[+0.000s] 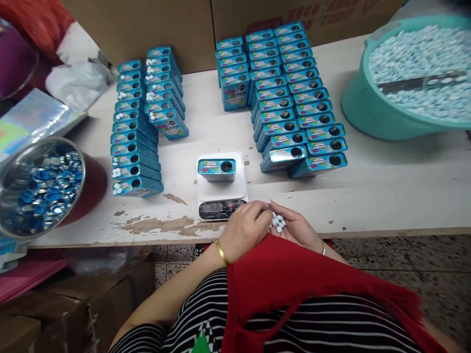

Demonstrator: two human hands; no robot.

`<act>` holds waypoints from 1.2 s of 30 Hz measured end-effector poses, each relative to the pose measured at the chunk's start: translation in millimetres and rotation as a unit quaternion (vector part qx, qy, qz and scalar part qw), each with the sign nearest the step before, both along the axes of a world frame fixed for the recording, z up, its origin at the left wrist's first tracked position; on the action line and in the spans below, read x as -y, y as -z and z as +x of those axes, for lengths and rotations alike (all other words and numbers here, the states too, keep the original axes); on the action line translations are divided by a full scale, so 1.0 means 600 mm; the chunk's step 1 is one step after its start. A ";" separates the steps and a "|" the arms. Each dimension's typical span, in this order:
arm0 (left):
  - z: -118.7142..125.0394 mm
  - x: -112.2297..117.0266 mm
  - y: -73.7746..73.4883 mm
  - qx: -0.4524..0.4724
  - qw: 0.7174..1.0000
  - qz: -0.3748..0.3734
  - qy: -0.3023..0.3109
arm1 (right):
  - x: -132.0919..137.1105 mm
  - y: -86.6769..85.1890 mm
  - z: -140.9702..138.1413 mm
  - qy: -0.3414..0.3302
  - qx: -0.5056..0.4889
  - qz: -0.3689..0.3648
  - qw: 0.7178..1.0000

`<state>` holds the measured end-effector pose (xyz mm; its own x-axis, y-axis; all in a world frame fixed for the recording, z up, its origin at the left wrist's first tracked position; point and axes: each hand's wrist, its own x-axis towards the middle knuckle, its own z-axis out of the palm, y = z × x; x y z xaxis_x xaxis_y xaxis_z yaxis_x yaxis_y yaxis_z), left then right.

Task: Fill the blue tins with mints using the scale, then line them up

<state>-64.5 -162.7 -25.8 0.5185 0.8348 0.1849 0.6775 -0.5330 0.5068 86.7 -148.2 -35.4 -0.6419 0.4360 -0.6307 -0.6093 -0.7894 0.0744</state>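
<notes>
The right hand (299,229) cups white candies (277,222) beside the scale (221,195), where an open tin (217,169) sits. The left hand (245,226) dips its fingers among them, grip unclear. A tilted palm could spill candies off the table (368,196) edge.

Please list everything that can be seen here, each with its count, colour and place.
scale: one, white, table front
weighed tin: one, blue, on the scale
left tins: many, blue, two rows, table left
right tins: many, blue, three rows, table back
basin: one, teal, far right, full of pale pellets
pot: one, red, far left, holds blue caps
table: one, white, worn
candies: few, white, in right palm
left hand: one, gold bangle, fingers at candies
right hand: one, cupped open under candies
</notes>
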 end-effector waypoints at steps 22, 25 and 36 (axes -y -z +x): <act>-0.115 -0.119 -0.080 0.037 0.978 0.149 -0.140 | -0.027 -0.007 -0.039 -0.019 0.004 0.078 0.997; -0.119 -0.123 -0.075 0.050 0.975 0.158 -0.150 | -0.026 -0.002 -0.036 -0.012 -0.008 0.081 0.997; -0.111 -0.057 -0.096 0.183 0.952 0.120 -0.215 | -0.020 0.008 -0.025 -0.031 -0.012 0.076 0.997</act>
